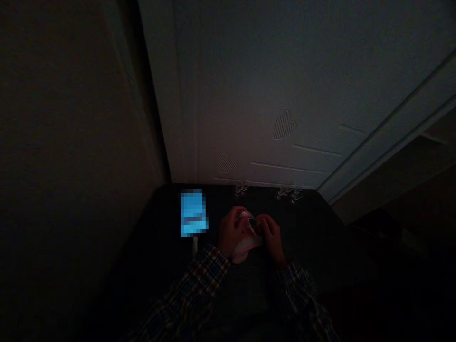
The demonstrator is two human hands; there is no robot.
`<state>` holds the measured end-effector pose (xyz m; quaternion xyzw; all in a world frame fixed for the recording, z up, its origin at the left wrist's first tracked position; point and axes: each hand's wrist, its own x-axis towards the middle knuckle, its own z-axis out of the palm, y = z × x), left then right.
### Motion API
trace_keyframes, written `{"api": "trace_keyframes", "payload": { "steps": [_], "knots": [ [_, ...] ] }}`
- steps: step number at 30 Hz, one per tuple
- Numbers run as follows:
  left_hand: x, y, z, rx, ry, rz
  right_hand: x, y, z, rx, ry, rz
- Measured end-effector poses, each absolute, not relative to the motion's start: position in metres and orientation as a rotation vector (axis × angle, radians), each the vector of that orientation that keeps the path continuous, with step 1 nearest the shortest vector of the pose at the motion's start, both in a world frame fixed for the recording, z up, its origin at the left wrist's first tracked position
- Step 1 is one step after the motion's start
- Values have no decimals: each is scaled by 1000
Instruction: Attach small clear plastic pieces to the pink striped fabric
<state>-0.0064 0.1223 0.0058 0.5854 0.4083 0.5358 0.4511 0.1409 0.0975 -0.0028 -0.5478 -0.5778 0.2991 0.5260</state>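
Both hands meet over a dark table (242, 294) in very dim light. My left hand (230, 230) is closed on a pinkish, pale object (249, 242), which looks soft or like a pouch. At the object's right side, my right hand (271, 235) has its fingers bent and pressed against the upper edge, near a small dark opening. Reddish light falls on the fingers. What exactly the object is, and what lies between the fingertips, is too dark to make out.
A lit, blurred blue screen (193, 213) stands left of the hands, with a pale cable (194, 246) below it. Small clear shiny items (241, 188) and more such items (290, 194) lie along the table's back edge. Behind rises a pale panel (249, 95) with embossed hearts.
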Motion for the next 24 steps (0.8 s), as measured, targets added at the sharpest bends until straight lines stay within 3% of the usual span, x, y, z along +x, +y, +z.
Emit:
{"api": "trace_keyframes", "payload": {
  "steps": [11, 24],
  "knots": [
    [-6, 116, -7, 1079, 1005, 1198, 138, 95, 0, -1424, -1353, 695],
    [-7, 126, -12, 1077, 970, 1156, 137, 101, -3, -1156, -1257, 753]
  ]
}}
